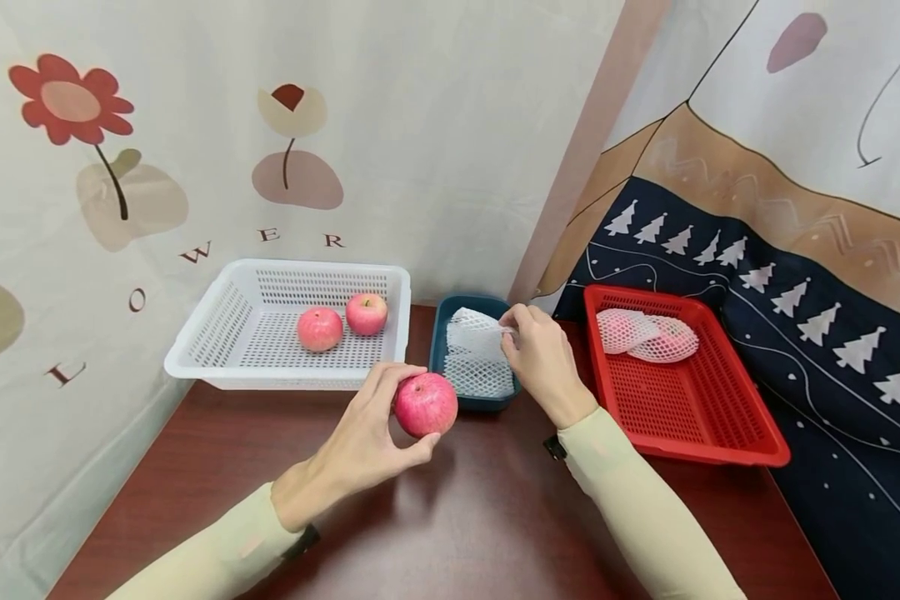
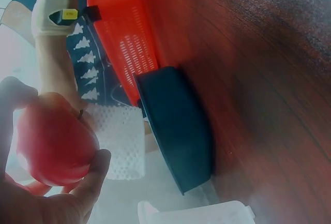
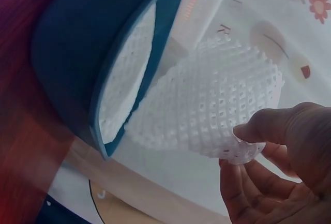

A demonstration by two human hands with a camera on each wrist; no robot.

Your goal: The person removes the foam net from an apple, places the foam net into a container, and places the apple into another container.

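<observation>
The left hand (image 1: 363, 437) holds a red apple (image 1: 426, 405) between thumb and fingers, in front of the teal bin (image 1: 437, 333); the left wrist view shows the apple (image 2: 54, 141) close up. Over the bin's right side, the right hand (image 1: 542, 354) pinches a white foam net sleeve (image 1: 474, 333). In the right wrist view thumb and fingertips grip one end of that sleeve (image 3: 207, 100), which hangs flat and empty beside the bin's rim. More white netting (image 3: 129, 74) lies inside the bin (image 3: 77, 43).
At the left, a white basket (image 1: 288, 382) holds two bare apples (image 1: 319, 329). A red basket (image 1: 690, 425) at the right contains two apples in foam nets (image 1: 663, 340). A patterned cloth (image 1: 435, 125) hangs behind the brown table (image 1: 465, 533).
</observation>
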